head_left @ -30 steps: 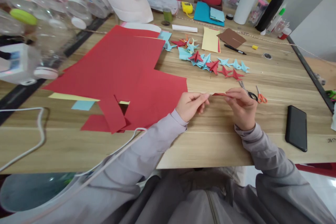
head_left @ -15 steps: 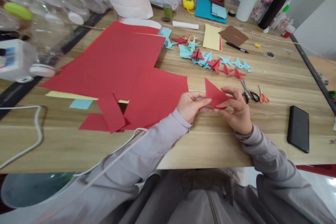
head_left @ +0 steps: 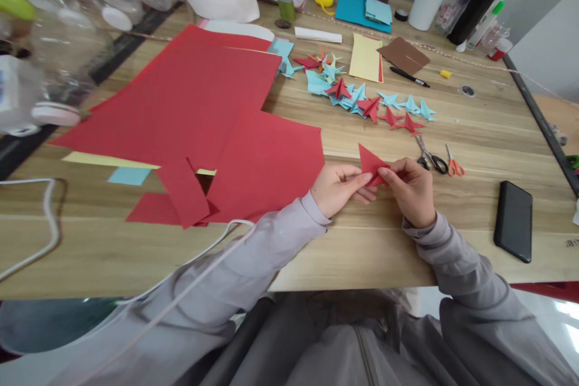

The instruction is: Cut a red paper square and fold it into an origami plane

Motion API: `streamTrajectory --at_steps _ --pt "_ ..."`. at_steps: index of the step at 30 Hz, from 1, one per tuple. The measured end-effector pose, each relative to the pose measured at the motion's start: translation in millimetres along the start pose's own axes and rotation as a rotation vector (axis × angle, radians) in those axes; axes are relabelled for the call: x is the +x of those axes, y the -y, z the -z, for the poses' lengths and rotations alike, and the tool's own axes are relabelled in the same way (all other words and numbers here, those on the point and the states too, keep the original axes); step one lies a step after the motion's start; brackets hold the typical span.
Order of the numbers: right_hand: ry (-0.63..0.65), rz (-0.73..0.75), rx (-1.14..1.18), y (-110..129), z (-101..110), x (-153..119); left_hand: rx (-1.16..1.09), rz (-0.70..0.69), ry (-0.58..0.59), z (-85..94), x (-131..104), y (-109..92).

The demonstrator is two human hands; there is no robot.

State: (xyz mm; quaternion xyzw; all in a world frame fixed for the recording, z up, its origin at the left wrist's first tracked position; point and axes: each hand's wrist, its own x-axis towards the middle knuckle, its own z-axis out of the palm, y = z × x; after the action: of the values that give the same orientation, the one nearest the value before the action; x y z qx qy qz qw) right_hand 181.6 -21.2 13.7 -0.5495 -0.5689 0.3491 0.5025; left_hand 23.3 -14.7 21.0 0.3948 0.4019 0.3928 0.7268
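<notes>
Between my hands is a small folded piece of red paper (head_left: pixel 371 161), roughly triangular with one point upward. My left hand (head_left: pixel 342 188) pinches its lower left part between thumb and fingers. On its right side, the thumb and fingers of my right hand (head_left: pixel 411 189) are closed on the edge. Fingertips hide the lower part of the paper. Beyond my hands lie several folded paper stars or birds in red (head_left: pixel 370 108) and light blue (head_left: pixel 411 104). Large red paper sheets (head_left: pixel 181 102) spread over the table to the left.
Black-handled scissors (head_left: pixel 434 160) and small orange-handled scissors (head_left: pixel 455 166) lie right of my hands, with a phone (head_left: pixel 513 221) nearer the edge. Farther back are yellow paper (head_left: pixel 365 57), brown paper (head_left: pixel 404 55) and a black pen (head_left: pixel 409 76). A white cable (head_left: pixel 212 244) crosses my left sleeve.
My right thumb has come over the front of the red paper, and its right corner is now folded in, so less paper shows. The view has shifted slightly.
</notes>
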Motion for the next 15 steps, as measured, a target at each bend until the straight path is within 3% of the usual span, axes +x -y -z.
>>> streamTrajectory --at_steps 7,15 --pt "0.042 0.049 0.005 -3.5 -1.6 -2.6 -0.013 0.089 0.041 -1.4 0.4 -0.4" --pt "0.203 -0.071 0.159 3.0 -0.1 0.0 -0.019 0.098 0.034 1.3 1.9 -1.5"
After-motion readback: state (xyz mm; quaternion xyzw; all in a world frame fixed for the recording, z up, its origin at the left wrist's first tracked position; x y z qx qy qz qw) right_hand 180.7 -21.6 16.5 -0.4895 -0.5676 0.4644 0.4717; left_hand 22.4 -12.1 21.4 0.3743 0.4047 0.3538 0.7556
